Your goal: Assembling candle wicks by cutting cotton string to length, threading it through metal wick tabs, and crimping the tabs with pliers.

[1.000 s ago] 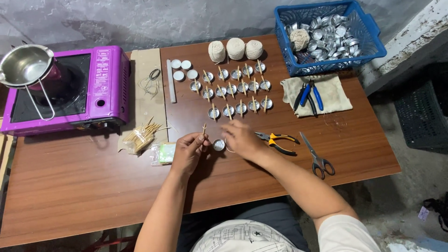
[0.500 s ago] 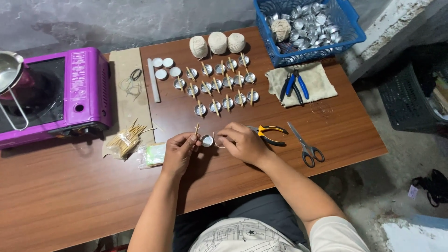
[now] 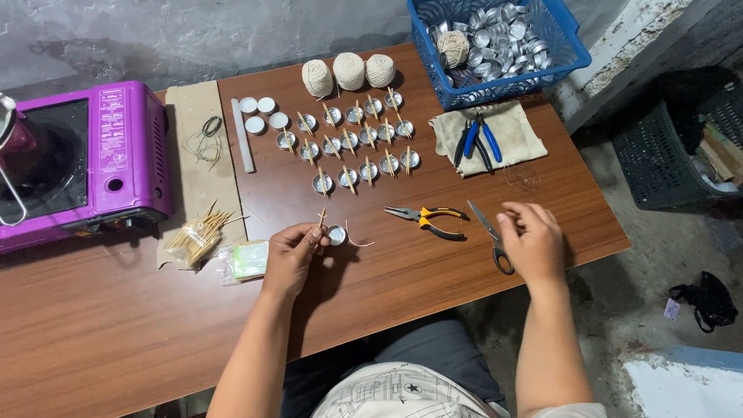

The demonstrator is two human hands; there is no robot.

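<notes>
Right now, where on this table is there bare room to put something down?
Bare wood lies on the near left of the table, below the stick bundle, and between the left hand and right hand. It is crowded around the rows of metal cups and the blue basket.

Three round balls of cream twine [image 3: 349, 71] are counted, two pliers, one yellow-handled [image 3: 426, 218] and one blue-handled [image 3: 478, 141], one pair of steel scissors [image 3: 491, 235], one blue plastic basket [image 3: 569, 42] and one purple gas stove [image 3: 124, 155].
</notes>
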